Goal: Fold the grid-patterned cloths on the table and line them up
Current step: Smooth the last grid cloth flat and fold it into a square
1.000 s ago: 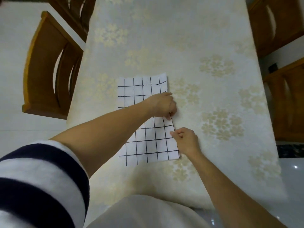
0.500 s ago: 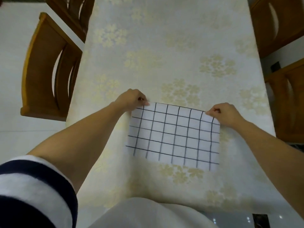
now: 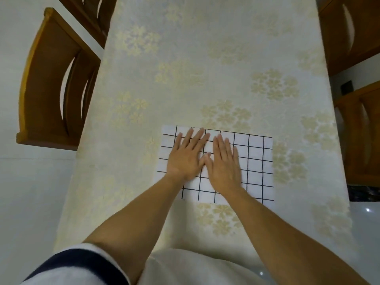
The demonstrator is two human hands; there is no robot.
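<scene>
**Both palms flat on the grid cloth**

The tabletop (image 3: 205,58), covered in a pale floral-print cover, runs away from the person. Wooden chairs stand along both long edges: one chair (image 3: 57,83) at the left and two more (image 3: 353,33) (image 3: 362,136) at the right.

A single white grid-patterned cloth (image 3: 257,161) lies flat near the tabletop's near edge, slightly right of centre, as a neat rectangle with its long side across the tabletop. It is possibly doubled over, though no layers can be made out.

The left hand (image 3: 186,157) and the right hand (image 3: 224,163) rest palm-down side by side on the cloth's left half, thumbs touching. The fingers (image 3: 197,136) of both are straight and slightly spread, pressing on the fabric rather than pinching it.

A dark-and-white striped sleeve (image 3: 78,266) shows on the left upper arm.
</scene>
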